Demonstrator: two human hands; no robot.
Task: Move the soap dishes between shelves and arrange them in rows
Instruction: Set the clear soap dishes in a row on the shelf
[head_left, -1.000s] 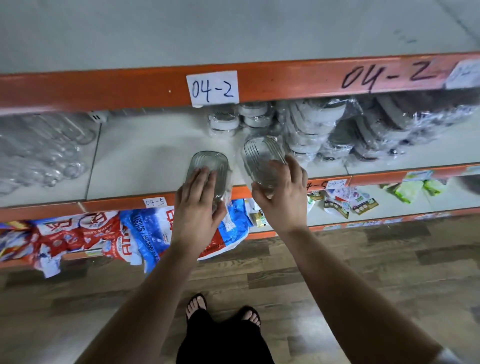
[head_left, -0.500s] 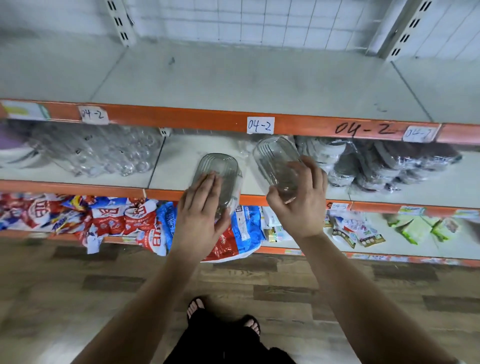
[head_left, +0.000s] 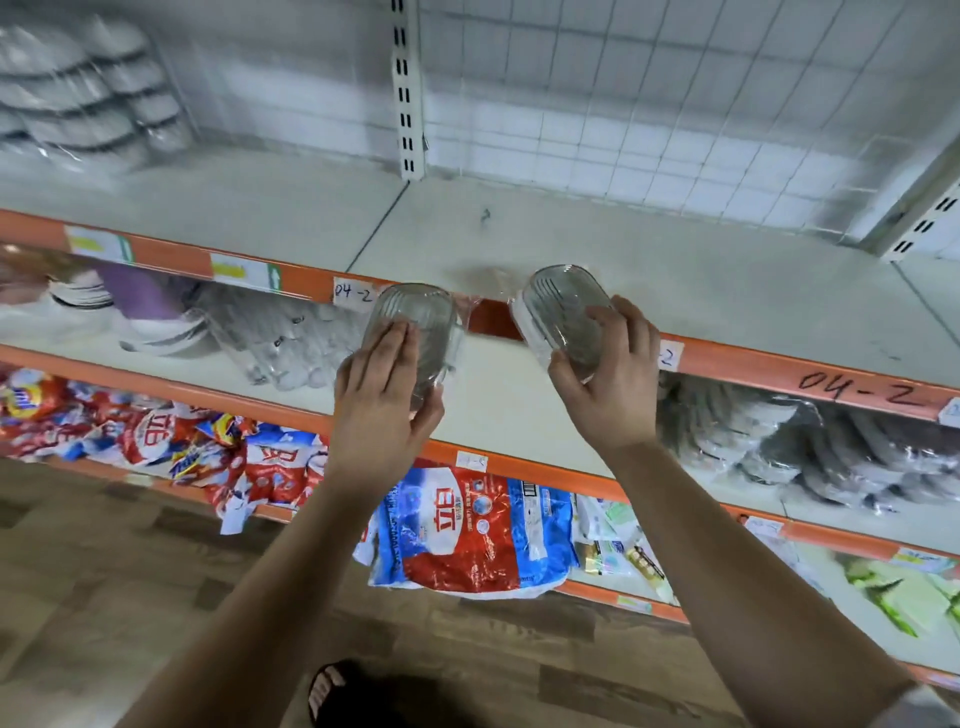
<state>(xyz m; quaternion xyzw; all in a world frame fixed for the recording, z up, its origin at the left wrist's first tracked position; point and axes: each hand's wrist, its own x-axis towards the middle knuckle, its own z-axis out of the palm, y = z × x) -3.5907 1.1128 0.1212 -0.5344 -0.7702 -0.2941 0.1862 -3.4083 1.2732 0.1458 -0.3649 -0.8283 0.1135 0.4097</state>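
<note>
I hold two clear ribbed oval soap dishes wrapped in plastic, one in each hand. My left hand (head_left: 387, 395) grips the left soap dish (head_left: 415, 317), fingers laid over its top and thumb underneath. My right hand (head_left: 610, 379) grips the right soap dish (head_left: 561, 306) from its near end. Both dishes hover at the orange front edge of the upper shelf (head_left: 623, 270), whose white surface lies bare behind them. More wrapped dishes (head_left: 810, 447) are piled on the middle shelf (head_left: 498, 410) to the right.
Stacked white plates (head_left: 78, 98) stand at the upper shelf's far left. Clear glassware (head_left: 291, 343) and bowls (head_left: 156, 322) fill the middle shelf's left part. Detergent bags (head_left: 467, 535) hang off the bottom shelf. A slotted upright (head_left: 405, 88) and wire grid back the shelves. Wooden floor lies below.
Both hands have lifted the two soap dishes from the middle shelf up to the front edge of the upper shelf, and my view has tilted upward.
</note>
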